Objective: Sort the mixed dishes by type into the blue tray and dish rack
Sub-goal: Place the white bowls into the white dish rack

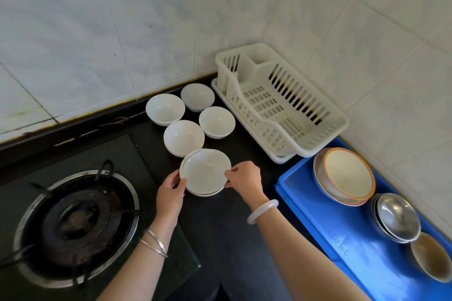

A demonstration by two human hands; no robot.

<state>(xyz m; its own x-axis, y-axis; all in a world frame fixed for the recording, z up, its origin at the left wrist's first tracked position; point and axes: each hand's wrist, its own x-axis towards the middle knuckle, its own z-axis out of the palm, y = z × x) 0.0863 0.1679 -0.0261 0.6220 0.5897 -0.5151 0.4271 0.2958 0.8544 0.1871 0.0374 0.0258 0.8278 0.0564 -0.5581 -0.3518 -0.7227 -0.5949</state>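
Note:
A small stack of white plates [205, 171] rests on the black counter, gripped on both sides: my left hand [171, 190] on its left rim, my right hand [243, 178] on its right rim. Behind the stack stand several white bowls [184, 137] in a cluster. The white dish rack [276, 102] sits empty in the corner. The blue tray [325, 217] at the right holds an orange-rimmed bowl stack [347, 176], steel bowls [396, 217] and a beige bowl [430, 256].
A gas burner [75, 222] with a pot support fills the counter's left side. Tiled walls close off the back and right. Bare black counter [220, 227] lies between my arms and beside the tray.

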